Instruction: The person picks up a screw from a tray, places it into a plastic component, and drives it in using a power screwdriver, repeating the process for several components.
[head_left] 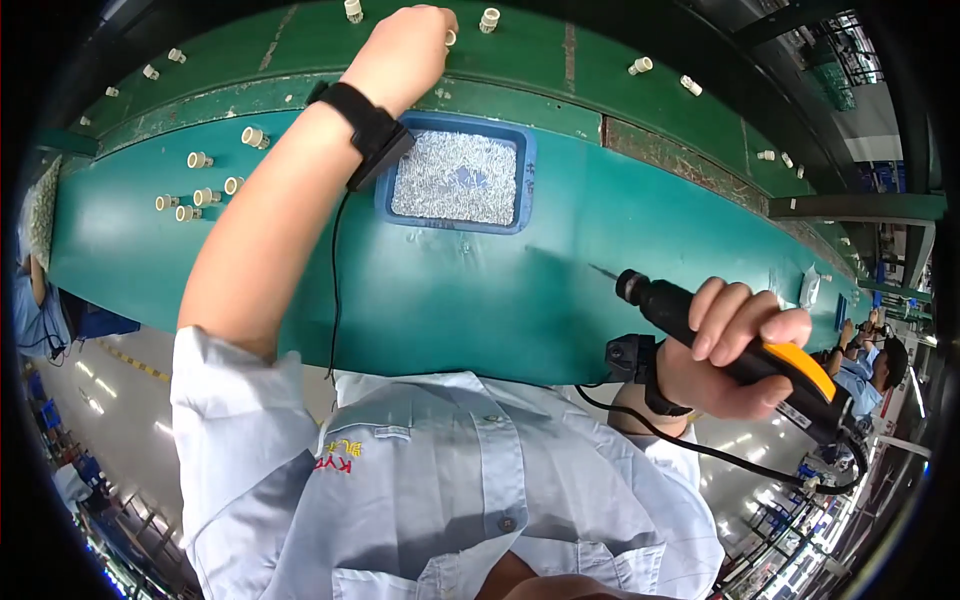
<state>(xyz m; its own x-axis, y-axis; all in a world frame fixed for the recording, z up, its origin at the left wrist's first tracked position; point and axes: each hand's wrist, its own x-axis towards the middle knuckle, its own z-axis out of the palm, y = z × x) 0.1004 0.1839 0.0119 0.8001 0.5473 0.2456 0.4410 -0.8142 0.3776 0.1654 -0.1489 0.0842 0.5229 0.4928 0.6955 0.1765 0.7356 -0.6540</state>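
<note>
My left hand (408, 52) reaches to the green strip at the far side, fingers curled around a small cream cylindrical part (450, 38); most of the grip is hidden by the back of the hand. On the right, my right hand (735, 345) is wrapped around a black electric screwdriver (672, 306) with an orange lever. Its thin bit points left over the teal tabletop (450, 310), touching nothing. Between my arms sits a blue tray (383, 205) with many small silvery screws (440, 180). Several more cream parts (206, 196) lie left of my left forearm.
More cream parts (489, 19) stand spaced along the green strip (530, 60), beyond a raised worn ledge (660, 150). A black cable (720, 458) runs below my right wrist. Other people sit at the far left (40, 310) and far right (868, 365).
</note>
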